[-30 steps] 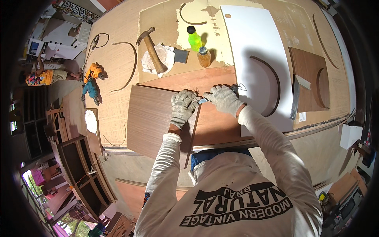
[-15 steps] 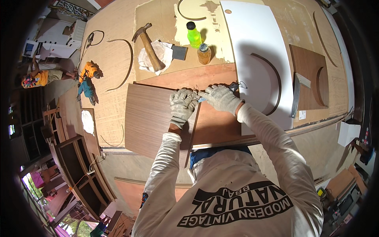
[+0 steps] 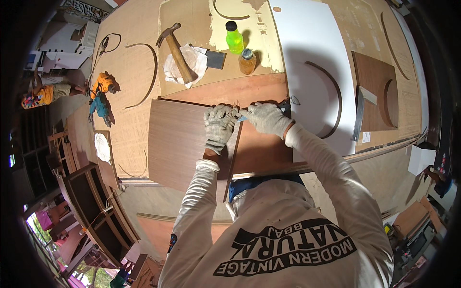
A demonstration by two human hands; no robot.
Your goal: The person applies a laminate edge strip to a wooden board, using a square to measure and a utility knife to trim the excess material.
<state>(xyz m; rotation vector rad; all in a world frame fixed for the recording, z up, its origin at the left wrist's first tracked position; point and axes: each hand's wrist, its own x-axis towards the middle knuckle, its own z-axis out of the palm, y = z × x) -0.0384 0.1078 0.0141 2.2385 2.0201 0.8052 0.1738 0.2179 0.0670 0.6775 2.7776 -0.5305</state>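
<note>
A brown wood-grain panel (image 3: 185, 139) lies on the workbench, its near corner overhanging the front edge. My left hand (image 3: 219, 127), in a grey knit glove, is closed over the panel's right edge near its far corner. Close beside it, my gloved right hand (image 3: 267, 118) is closed with its fingertips at the same edge. A small light-blue piece (image 3: 242, 118) shows at those fingertips; its kind is mostly hidden. Just past the right hand's knuckles sits a dark object (image 3: 284, 104), partly covered. Under the hands is a reddish-brown board (image 3: 261, 149).
Beyond the hands are a claw hammer (image 3: 176, 54) on a white cloth, a dark flat block (image 3: 216, 60), a green bottle (image 3: 234, 38) and an amber bottle (image 3: 247, 61). Two power tools (image 3: 102, 98) lie left. A white sheet (image 3: 317, 38) and curved dark strips (image 3: 331, 96) lie right.
The view has shifted slightly, so the bench things sit a little further left and up. Both hands stay at the panel's edge, with little visible movement.
</note>
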